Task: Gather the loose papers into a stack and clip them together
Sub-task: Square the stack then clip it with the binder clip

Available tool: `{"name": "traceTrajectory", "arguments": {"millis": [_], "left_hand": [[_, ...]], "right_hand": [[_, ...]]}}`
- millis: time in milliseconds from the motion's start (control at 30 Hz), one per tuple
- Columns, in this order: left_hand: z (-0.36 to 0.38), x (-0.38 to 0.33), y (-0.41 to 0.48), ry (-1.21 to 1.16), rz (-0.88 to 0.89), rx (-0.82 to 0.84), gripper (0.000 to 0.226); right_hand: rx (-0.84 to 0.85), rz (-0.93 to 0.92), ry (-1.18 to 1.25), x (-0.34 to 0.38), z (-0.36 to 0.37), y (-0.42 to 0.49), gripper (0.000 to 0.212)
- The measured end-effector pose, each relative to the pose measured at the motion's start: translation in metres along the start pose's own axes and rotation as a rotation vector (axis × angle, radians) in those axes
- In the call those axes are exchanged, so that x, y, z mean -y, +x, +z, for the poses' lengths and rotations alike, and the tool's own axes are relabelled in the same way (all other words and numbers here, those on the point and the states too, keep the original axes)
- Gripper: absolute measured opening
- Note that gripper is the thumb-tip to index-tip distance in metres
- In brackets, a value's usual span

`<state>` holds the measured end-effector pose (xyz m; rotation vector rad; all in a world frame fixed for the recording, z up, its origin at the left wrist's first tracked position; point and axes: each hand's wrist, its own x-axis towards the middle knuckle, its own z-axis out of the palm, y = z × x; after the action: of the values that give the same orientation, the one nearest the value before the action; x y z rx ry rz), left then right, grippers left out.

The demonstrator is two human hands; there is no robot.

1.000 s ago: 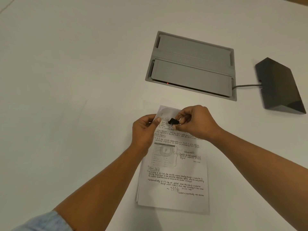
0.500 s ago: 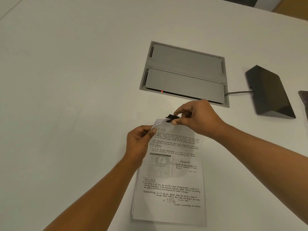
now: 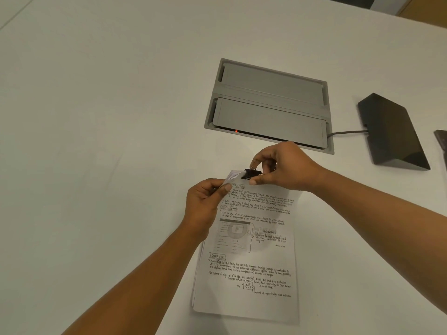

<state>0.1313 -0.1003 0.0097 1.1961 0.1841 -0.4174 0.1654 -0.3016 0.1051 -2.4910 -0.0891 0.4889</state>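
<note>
A stack of handwritten papers (image 3: pixel 251 267) lies on the white table (image 3: pixel 96 141), its long side running away from me. My left hand (image 3: pixel 205 201) pinches the stack's far left corner and lifts it slightly. My right hand (image 3: pixel 283 168) grips a black binder clip (image 3: pixel 251 174) by its wire handles at the stack's far edge, just right of the lifted corner. The clip's mouth touches the paper edge; whether it bites the sheets I cannot tell.
A grey cable hatch (image 3: pixel 268 105) with a red light is set into the table beyond the papers. A black wedge-shaped device (image 3: pixel 391 134) with a cable stands at the right, and a dark object (image 3: pixel 441 141) shows at the right border.
My right hand has carried the clip from over the page's top lines out to the stack's far edge. My left hand keeps its pinch on the corner.
</note>
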Motion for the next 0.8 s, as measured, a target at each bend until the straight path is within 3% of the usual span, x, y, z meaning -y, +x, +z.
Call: {"name": "traceTrajectory", "arguments": {"millis": [133,200,333,367,433,567,700,800], "left_hand": [[0.0,0.0,-0.002,-0.022,-0.011,0.002,0.01],[0.0,-0.002,-0.001,-0.031,-0.017,0.004,0.011],[-0.002,-0.007,0.001,-0.052,-0.045,0.012,0.012],[-0.002,-0.008,0.002,-0.078,-0.056,0.011,0.012],[-0.005,-0.01,0.003,-0.134,-0.076,0.011,0.009],[-0.002,-0.014,0.005,-0.18,-0.113,-0.013,0.016],[0.002,-0.017,0.002,-0.054,-0.164,-0.067,0.012],[-0.009,-0.013,-0.003,0.253,-0.219,-0.051,0.011]], "right_hand": [[0.04,0.024,-0.035,-0.011,-0.003,-0.003,0.106],[-0.064,0.101,0.147,-0.027,0.003,-0.016,0.116],[-0.458,0.426,0.762,-0.07,0.041,-0.059,0.104],[-0.513,0.492,0.923,-0.081,0.052,-0.072,0.103],[-0.486,0.551,1.156,-0.094,0.074,-0.093,0.079],[-0.305,0.528,1.163,-0.084,0.107,-0.123,0.029],[-0.501,0.6,1.19,-0.077,0.124,-0.122,0.02],[-0.59,0.648,1.12,-0.073,0.125,-0.114,0.022]]}}
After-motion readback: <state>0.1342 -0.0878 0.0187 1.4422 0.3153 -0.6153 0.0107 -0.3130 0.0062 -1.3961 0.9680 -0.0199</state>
